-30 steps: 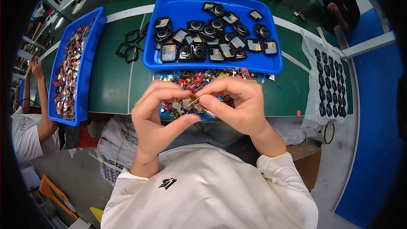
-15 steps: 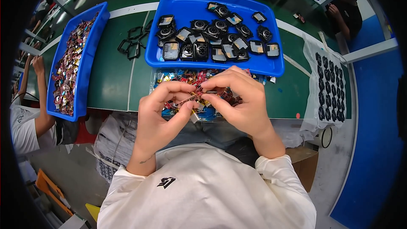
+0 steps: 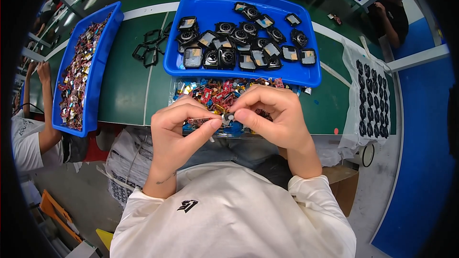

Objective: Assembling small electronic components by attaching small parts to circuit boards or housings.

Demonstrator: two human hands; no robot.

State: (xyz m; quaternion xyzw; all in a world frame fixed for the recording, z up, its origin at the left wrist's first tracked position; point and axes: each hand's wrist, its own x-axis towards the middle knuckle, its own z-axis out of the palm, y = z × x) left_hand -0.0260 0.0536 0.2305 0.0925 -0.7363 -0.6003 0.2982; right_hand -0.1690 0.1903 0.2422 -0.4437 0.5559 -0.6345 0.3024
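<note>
Close together in front of my body, both hands are closed in a pinch over a tray of loose parts. My left hand (image 3: 178,131) grips a small red circuit board (image 3: 197,121) between thumb and fingers. Between the fingertips of my right hand (image 3: 275,119) is a small grey and black part (image 3: 229,116), which looks joined to the board, though the join is too small to make out. Beneath them lies a heap of small red circuit boards (image 3: 217,94) with bits of blue, yellow and silver, partly hidden by my hands.
A blue tray (image 3: 174,64) of black watch cases stands behind my hands. To the left are black frames (image 3: 150,57) and a long blue bin (image 3: 106,52) full of small boards. A bagged sheet of black parts (image 3: 373,98) lies at right. Co-workers sit at left and far right.
My hands have come slightly lower and toward me, off the heap. The board has turned in my fingers, and the grey and black part now shows between my fingertips.
</note>
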